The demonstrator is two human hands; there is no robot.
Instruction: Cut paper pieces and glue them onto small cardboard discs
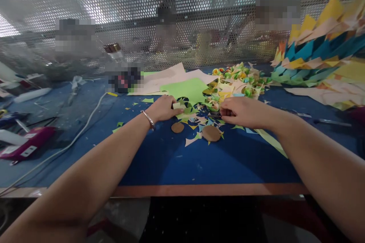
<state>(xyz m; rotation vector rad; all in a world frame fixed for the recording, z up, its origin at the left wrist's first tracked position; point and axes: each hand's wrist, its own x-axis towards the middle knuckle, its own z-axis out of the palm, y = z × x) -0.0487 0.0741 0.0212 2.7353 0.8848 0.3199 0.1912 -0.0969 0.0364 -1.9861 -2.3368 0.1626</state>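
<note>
Pinching a small piece of pale green paper (178,105) between thumb and fingers, the left hand (164,108) rests over the blue desk (182,167). The right hand (242,112) lies apart from it, at about the same depth, with its fingers curled around a dark tool (214,114), apparently scissors. How far that grip closes is partly hidden by the hand itself. The tool pokes out toward the left hand, its long axis running roughly sideways, so the paper lies to its left, just beyond its tip; the left hand is clearly the nearer one to the paper. A bright green sheet (189,89) spreads beyond, between the two hands. Cut scraps (192,126) lie in the gap between them. On the wearer's side, a small brown disc (177,127) sits near the left hand and a larger brown disc (211,133) nearer the right. Curled paper pieces (246,76) are heaped beyond the right hand.
</note>
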